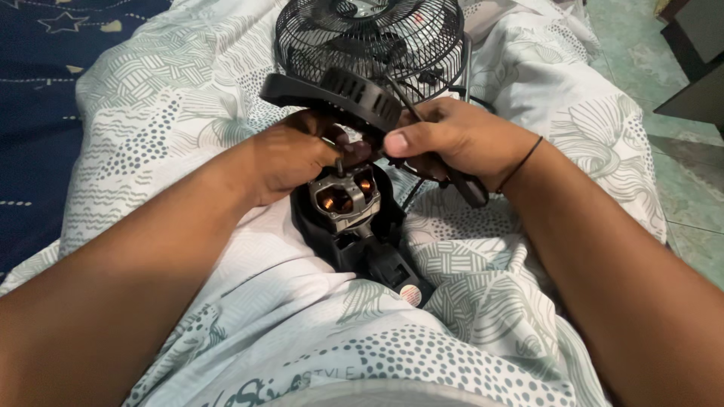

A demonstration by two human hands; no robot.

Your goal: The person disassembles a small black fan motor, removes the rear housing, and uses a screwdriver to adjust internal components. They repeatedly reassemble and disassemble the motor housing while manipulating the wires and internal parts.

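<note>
Two hands are working over an opened fan motor (341, 197), its copper windings showing, sitting in a black housing (354, 241) on the patterned bedsheet (188, 98) between the person's forearms. Left hand (290, 154) is curling shut around the top of the motor, fingertips pinching a small dark part there; which part, too small to tell. Right hand (452, 139) is gripping a black-handled tool (460, 181), thumb pressing toward the same spot. A vented black rear cover (339, 90) is resting just above the hands, the wire fan grille (369, 38) behind it. Judging by this, motor disassembly is under way; the next move is probably calling for a steady housing and a well-seated tool tip.
</note>
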